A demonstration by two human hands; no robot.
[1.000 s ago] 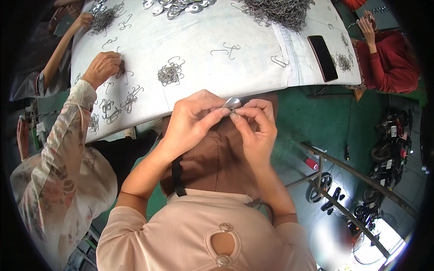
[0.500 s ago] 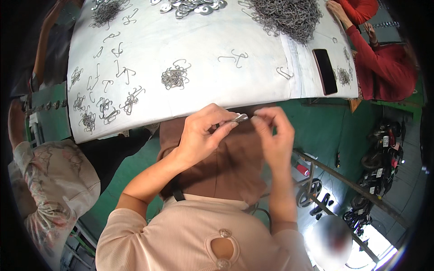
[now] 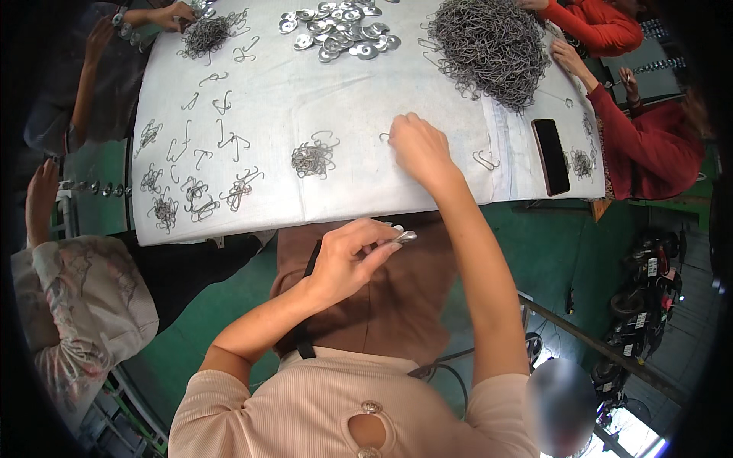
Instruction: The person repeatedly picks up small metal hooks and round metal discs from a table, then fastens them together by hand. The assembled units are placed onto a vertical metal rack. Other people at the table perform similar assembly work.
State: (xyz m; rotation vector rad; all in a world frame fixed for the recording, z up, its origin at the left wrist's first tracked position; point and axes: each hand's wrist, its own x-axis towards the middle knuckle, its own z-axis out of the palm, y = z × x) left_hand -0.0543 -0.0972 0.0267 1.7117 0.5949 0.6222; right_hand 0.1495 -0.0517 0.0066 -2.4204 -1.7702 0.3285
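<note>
My left hand (image 3: 353,259), in front of the table's near edge, pinches a few shiny silver metal discs (image 3: 404,236) between thumb and fingers. My right hand (image 3: 421,150) reaches over the white tabletop, its fingers bent down and closed on a bent wire hook. Only the hook's curved tip (image 3: 384,137) shows past the fingertips; the hand covers the rest. To the left of that hand lies a small heap of wire hooks (image 3: 311,159). A couple of loose hooks (image 3: 485,159) rest to its right.
A large wire hook pile (image 3: 492,49) and scattered silver discs (image 3: 343,29) lie on the table's far side. More hooks (image 3: 198,200) are spread at the left. A black phone (image 3: 551,156) lies near the right edge. Co-workers' hands (image 3: 177,15) and red sleeves (image 3: 637,149) flank the table.
My right hand has left the discs beside my left hand and moved forward onto the table, over the loose hooks. My left hand still holds the discs. The view has shifted slightly.
</note>
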